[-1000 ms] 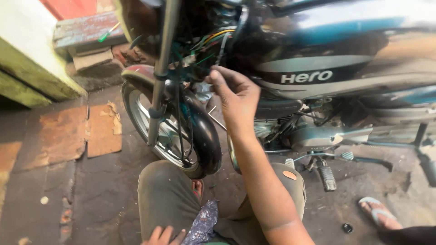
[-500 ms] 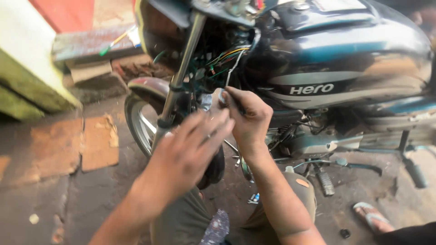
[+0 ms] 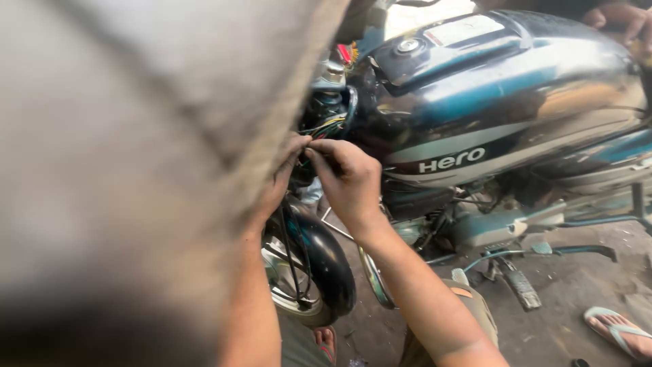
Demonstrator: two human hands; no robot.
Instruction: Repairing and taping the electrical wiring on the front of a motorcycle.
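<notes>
Both hands work at the bundle of coloured wires (image 3: 324,128) tucked behind the steering head of the motorcycle, just ahead of the dark blue fuel tank (image 3: 502,88). The right hand (image 3: 350,180) has its fingers pinched tight on something thin and dark by the wires; the left hand (image 3: 285,173) meets it there, fingers curled, their grip hidden by a blurred grey sleeve (image 3: 136,170). Below sits the front wheel (image 3: 305,272) under its black mudguard. No containers show.
</notes>
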